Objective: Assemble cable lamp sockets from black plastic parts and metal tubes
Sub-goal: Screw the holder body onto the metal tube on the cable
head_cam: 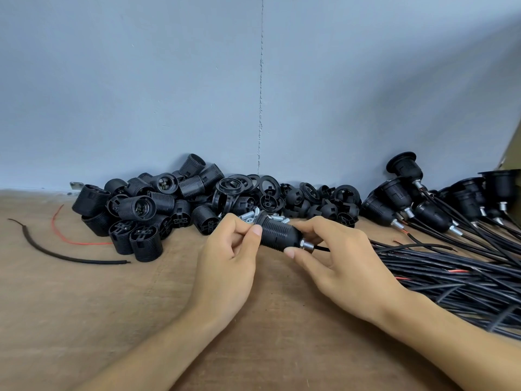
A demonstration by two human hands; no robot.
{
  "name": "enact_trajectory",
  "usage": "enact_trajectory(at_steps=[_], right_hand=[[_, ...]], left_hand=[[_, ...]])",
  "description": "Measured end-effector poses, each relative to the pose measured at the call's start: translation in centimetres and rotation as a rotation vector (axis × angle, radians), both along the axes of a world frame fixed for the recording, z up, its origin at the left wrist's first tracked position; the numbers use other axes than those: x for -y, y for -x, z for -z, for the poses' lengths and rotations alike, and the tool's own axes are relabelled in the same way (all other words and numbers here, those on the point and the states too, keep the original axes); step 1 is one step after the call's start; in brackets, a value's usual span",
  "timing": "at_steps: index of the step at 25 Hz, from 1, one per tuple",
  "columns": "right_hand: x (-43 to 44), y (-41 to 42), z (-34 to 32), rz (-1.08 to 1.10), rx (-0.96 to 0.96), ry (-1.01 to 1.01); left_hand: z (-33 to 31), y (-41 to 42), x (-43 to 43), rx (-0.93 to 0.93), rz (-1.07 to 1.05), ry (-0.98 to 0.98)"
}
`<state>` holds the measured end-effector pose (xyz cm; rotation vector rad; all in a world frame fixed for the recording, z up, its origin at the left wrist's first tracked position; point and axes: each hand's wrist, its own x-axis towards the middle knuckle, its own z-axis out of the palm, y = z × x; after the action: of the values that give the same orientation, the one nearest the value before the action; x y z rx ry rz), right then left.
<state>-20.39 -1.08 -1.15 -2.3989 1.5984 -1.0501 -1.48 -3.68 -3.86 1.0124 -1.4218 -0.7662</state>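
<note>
A black ribbed lamp socket lies sideways above the table between both hands. My left hand pinches its left, open end with thumb and fingers. My right hand grips the rounded right end, where a short threaded metal tube sticks out with a black cable running from it. Several loose metal tubes lie just behind the socket.
A heap of black threaded socket bodies fills the left back; rings and caps lie in the middle. Finished sockets with cables pile up at the right. A loose black cable and red wire lie on the brown table.
</note>
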Motion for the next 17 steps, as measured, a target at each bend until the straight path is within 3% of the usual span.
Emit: enact_trajectory(at_steps=[5,12,17], right_hand=[[0.2,0.0,-0.2,0.002,0.139,-0.096],[0.4,0.0,-0.6,0.041,0.090,-0.141],[0.2,0.1,-0.7,0.021,-0.112,-0.088]], left_hand=[[-0.4,-0.2,-0.5,0.035,0.024,0.071],[-0.5,0.5,-0.9,0.034,0.017,0.168],[-0.6,0.5,-1.0,0.045,0.021,0.186]])
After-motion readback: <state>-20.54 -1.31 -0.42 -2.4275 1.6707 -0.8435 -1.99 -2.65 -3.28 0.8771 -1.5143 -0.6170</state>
